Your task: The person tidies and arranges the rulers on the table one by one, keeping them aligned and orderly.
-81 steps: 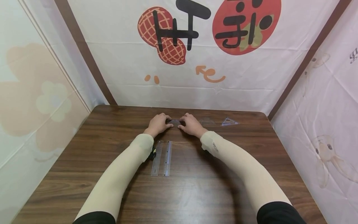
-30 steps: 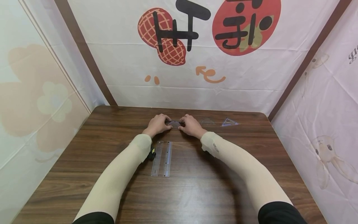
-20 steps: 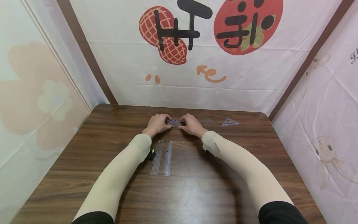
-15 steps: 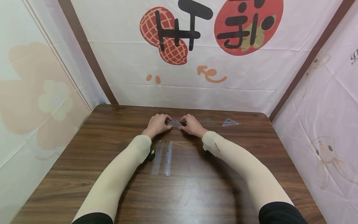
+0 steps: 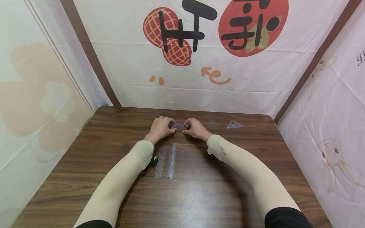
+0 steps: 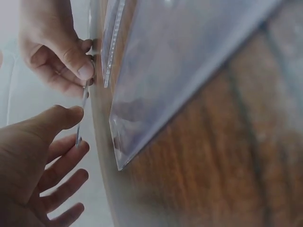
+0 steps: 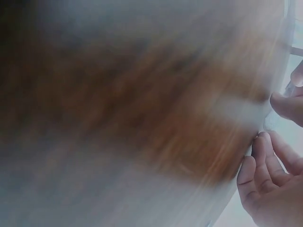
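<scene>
Pinching a clear protractor (image 5: 178, 127) at its two ends, left hand (image 5: 161, 127) and right hand (image 5: 197, 129) both gripping, just below head-view centre. Long axis runs left-right, curved edge toward frame top.

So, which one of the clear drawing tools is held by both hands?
The curved, bluish protractor, its ends pinched by the left hand and right hand; the two rulers, the triangle and a faint clear piece lie on the table.
</scene>
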Demonstrator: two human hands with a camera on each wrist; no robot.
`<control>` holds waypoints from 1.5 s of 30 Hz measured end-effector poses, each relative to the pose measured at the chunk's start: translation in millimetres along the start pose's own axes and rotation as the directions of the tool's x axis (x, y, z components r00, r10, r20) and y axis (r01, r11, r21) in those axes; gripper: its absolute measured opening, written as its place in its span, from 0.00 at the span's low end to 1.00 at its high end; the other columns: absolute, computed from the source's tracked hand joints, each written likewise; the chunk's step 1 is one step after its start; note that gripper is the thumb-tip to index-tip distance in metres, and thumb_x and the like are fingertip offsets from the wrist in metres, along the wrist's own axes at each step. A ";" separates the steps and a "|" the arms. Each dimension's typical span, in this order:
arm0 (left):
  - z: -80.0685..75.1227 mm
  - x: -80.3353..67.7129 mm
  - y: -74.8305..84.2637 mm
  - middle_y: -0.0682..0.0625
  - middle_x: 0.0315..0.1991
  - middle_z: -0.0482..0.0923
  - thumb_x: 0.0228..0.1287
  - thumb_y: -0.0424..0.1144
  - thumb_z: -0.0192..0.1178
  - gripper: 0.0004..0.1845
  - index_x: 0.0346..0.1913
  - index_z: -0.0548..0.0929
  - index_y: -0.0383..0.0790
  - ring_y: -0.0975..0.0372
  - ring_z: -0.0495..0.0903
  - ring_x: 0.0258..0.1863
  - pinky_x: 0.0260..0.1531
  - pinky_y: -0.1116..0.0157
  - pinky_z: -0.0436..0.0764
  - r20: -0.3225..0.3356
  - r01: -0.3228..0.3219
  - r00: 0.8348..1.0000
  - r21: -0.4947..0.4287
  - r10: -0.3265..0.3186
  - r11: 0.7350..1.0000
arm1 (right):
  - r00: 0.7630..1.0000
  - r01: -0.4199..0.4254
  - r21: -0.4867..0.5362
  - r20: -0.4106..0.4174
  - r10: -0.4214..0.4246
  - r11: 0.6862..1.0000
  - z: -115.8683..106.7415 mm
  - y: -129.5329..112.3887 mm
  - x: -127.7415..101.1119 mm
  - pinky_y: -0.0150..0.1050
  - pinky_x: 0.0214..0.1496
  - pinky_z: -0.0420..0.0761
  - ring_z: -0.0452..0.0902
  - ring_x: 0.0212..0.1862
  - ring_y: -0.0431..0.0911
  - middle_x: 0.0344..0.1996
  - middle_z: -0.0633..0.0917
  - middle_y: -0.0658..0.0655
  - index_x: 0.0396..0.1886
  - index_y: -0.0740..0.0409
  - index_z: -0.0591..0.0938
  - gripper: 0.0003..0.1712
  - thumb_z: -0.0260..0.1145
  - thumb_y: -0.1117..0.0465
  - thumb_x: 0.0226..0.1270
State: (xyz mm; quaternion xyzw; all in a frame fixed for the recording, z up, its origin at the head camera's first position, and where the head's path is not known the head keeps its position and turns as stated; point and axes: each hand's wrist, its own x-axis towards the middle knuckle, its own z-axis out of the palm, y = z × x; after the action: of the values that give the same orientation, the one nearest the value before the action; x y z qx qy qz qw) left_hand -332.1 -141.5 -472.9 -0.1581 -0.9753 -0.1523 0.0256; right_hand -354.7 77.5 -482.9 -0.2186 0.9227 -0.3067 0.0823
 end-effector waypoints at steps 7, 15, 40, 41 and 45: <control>-0.4 -5.6 7.2 0.48 0.50 0.88 0.71 0.50 0.73 0.22 0.61 0.89 0.44 0.50 0.81 0.53 0.63 0.48 0.75 -0.014 -0.017 1.000 -0.004 0.017 1.000 | 1.000 -0.015 0.054 0.004 0.015 0.998 -1.8 1.7 -11.1 0.47 0.58 0.83 0.83 0.50 0.49 0.50 0.86 0.57 0.60 0.60 0.82 0.22 0.77 0.57 0.73; -6.8 -13.7 13.8 0.46 0.53 0.88 0.72 0.50 0.72 0.23 0.64 0.88 0.44 0.49 0.81 0.55 0.62 0.48 0.77 -0.039 -0.035 0.999 -0.007 0.035 0.999 | 0.999 0.029 0.027 -0.039 -0.028 0.999 -5.3 -1.8 -24.0 0.45 0.51 0.83 0.81 0.46 0.47 0.51 0.86 0.56 0.63 0.59 0.82 0.23 0.76 0.56 0.73; -14.3 -58.5 42.7 0.49 0.56 0.88 0.69 0.51 0.75 0.24 0.63 0.89 0.46 0.52 0.83 0.53 0.61 0.48 0.79 -0.077 -0.214 0.975 -0.048 0.210 0.976 | 0.979 0.191 0.030 -0.079 -0.188 0.981 -24.0 1.5 -91.3 0.35 0.37 0.79 0.77 0.35 0.43 0.48 0.85 0.55 0.60 0.62 0.84 0.24 0.80 0.58 0.69; -14.7 -59.9 44.3 0.49 0.56 0.88 0.69 0.51 0.75 0.24 0.63 0.89 0.46 0.52 0.83 0.53 0.61 0.48 0.79 -0.080 -0.219 0.973 -0.045 0.215 0.975 | 0.977 0.198 0.025 -0.084 -0.196 0.980 -24.6 1.3 -94.3 0.35 0.37 0.80 0.77 0.35 0.43 0.48 0.85 0.55 0.60 0.62 0.84 0.24 0.80 0.59 0.69; -15.7 -65.1 51.2 0.50 0.55 0.88 0.68 0.52 0.76 0.24 0.62 0.89 0.47 0.53 0.83 0.52 0.58 0.49 0.80 -0.089 -0.243 0.967 -0.025 0.240 0.970 | 0.972 0.215 -0.002 -0.101 -0.214 0.977 -26.3 0.2 -106.6 0.34 0.37 0.80 0.75 0.34 0.41 0.47 0.85 0.54 0.59 0.61 0.84 0.24 0.80 0.59 0.68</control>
State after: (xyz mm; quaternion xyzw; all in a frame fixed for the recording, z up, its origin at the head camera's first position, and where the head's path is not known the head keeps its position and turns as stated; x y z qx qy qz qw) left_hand -254.1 -119.7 -449.5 -0.2696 -0.9438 -0.1721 0.0828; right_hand -267.3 140.0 -460.1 -0.3009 0.8953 -0.3285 0.0030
